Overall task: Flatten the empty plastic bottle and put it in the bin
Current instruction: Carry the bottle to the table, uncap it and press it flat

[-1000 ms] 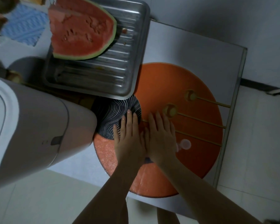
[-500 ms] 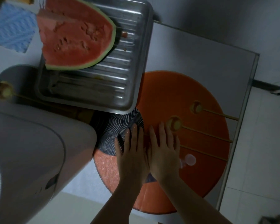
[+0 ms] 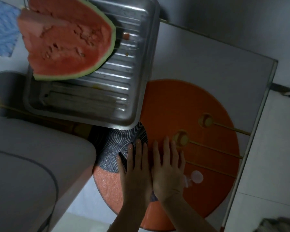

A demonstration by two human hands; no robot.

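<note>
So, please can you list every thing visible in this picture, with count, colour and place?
watermelon piece: one, red with green rind, in the tray, top left
metal tray: one, silver, overlapping the mat's upper left
round mat: one, orange, on the table
patterned disc: one, dark with white lines, under the tray corner
skewers: three, pale, on the mat's right side
plastic bottle: one, clear with pale cap, under the hands
bin: one, light grey, left
blue cloth: one, top left
table: one, white
left hand: flat, pressing down
right hand: flat, pressing down

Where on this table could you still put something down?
The bare white table between the steel tray and its far right edge is free. The orange mat is crowded: skewers, both hands, the bottle cap. The watermelon fills the tray.
</note>
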